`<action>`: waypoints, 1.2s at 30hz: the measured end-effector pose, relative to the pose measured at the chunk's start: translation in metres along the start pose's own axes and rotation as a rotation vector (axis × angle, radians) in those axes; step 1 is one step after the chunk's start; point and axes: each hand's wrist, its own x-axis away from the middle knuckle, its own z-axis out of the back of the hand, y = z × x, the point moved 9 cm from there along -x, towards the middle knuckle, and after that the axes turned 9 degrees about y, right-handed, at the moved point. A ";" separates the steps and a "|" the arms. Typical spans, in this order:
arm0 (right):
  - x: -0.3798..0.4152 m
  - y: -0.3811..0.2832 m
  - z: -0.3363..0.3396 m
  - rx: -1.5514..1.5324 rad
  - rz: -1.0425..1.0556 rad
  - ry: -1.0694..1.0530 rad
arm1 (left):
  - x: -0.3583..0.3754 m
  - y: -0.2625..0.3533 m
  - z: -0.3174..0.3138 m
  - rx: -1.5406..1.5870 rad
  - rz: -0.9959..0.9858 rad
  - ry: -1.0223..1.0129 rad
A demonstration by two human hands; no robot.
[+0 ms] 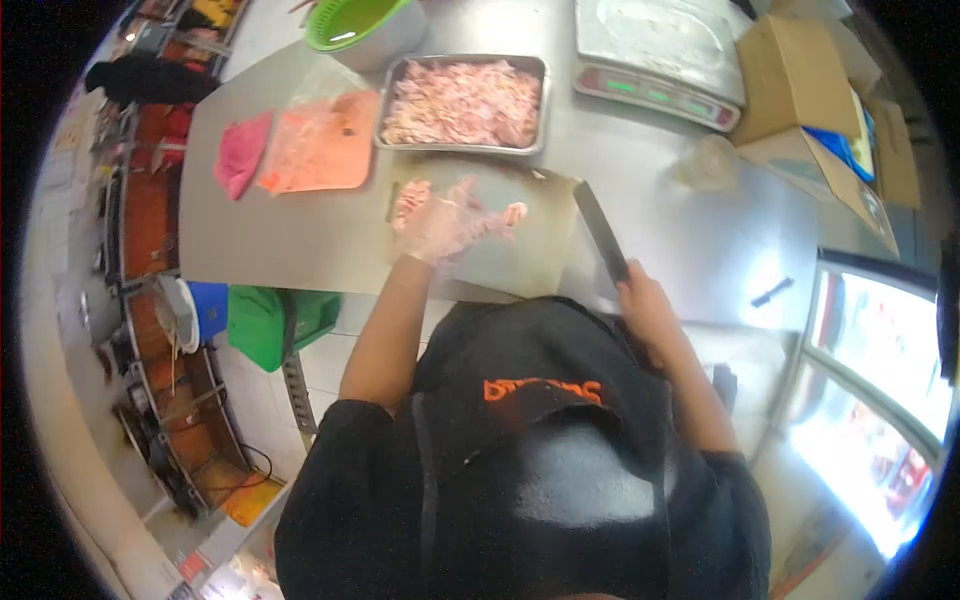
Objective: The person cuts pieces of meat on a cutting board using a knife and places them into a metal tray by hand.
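Observation:
My left hand [436, 232], in a clear plastic glove, is over the cutting board [545, 245] among pieces of raw meat [411, 200]. Its fingers are smeared by motion, so their grip cannot be made out. A small meat piece [515, 213] lies just right of the fingers. My right hand [645, 300] is closed round the handle of a broad-bladed knife [600, 232]. The blade points away from me along the board's right edge. Behind the board stands a metal tray [546, 105] heaped with chopped raw meat [462, 103].
A digital scale [655, 50] and an open cardboard box [795, 80] stand at the back right. Left of the tray lie an orange board [345, 150] under plastic and a pink cloth [240, 150]. A green strainer in a tub [365, 45] sits behind. A marker-like object [772, 291] lies at right.

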 end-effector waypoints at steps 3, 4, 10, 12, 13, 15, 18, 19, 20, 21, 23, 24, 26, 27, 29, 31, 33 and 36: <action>0.005 -0.015 -0.002 -0.009 -0.062 0.028 | -0.002 0.000 0.011 -0.305 -0.038 0.088; 0.008 -0.019 -0.005 0.003 -0.083 0.048 | -0.003 -0.003 0.009 -0.334 -0.033 0.068; 0.011 -0.051 -0.054 0.117 -0.149 -0.089 | 0.002 0.034 -0.046 -0.392 -0.483 0.134; 0.013 -0.057 -0.065 0.152 -0.172 -0.090 | -0.007 0.029 -0.066 -0.339 -0.417 -0.010; 0.013 -0.060 -0.064 0.198 -0.200 -0.059 | -0.010 0.022 -0.068 -0.296 -0.366 -0.002; 0.012 -0.065 -0.058 0.255 -0.238 -0.024 | -0.017 0.010 -0.071 -0.240 -0.320 -0.001; 0.014 -0.065 -0.048 0.313 -0.315 0.062 | -0.016 0.006 -0.065 -0.202 -0.377 0.026; 0.014 -0.066 -0.048 0.325 -0.300 0.061 | -0.014 0.007 -0.058 -0.225 -0.326 -0.009; 0.013 -0.067 -0.048 0.336 -0.282 0.062 | -0.013 0.007 -0.053 -0.250 -0.276 -0.041; 0.013 -0.067 -0.050 0.337 -0.285 0.064 | -0.012 0.010 -0.050 -0.247 -0.280 -0.042; 0.013 -0.073 -0.073 0.267 -0.219 -0.039 | -0.010 0.013 -0.046 -0.238 -0.283 -0.031; 0.014 -0.072 -0.079 0.268 -0.224 -0.039 | -0.011 0.010 -0.049 -0.237 -0.285 -0.036; 0.017 -0.069 -0.087 0.260 -0.270 -0.015 | -0.015 0.003 -0.052 -0.219 -0.308 -0.008; 0.017 -0.070 -0.085 0.264 -0.287 -0.002 | -0.017 0.002 -0.054 -0.219 -0.310 -0.011; 0.015 -0.074 -0.079 0.243 -0.294 0.010 | -0.019 -0.005 -0.061 -0.264 -0.301 -0.047; 0.016 -0.073 -0.079 0.222 -0.305 0.024 | -0.017 -0.002 -0.059 -0.236 -0.297 -0.021; 0.013 -0.072 -0.087 0.190 -0.265 -0.024 | -0.016 0.009 -0.057 -0.202 -0.296 0.012; 0.009 -0.067 -0.102 0.199 -0.217 -0.053 | -0.011 0.017 -0.062 -0.285 -0.342 -0.006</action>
